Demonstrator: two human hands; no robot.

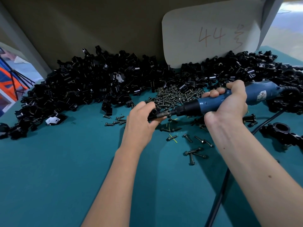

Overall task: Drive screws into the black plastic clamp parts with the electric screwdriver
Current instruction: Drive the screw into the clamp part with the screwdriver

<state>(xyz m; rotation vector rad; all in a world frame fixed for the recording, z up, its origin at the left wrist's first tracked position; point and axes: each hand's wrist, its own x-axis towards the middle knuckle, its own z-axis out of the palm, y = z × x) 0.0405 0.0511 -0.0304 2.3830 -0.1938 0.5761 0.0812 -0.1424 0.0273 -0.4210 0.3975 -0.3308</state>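
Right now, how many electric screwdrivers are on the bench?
1. The blue screwdriver is gripped in the right hand, tip against the clamp part held by the left hand. Others could be buried under the black parts pile.

Clamp part (153,114) mostly hidden in left hand (142,119); cable (218,202) cut off below.

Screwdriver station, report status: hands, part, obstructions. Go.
Right hand grips the electric screwdriver, bit into the clamp part. Left hand holds that part. Loose screws and the black parts pile crowd the mat; nothing blocks the tool.
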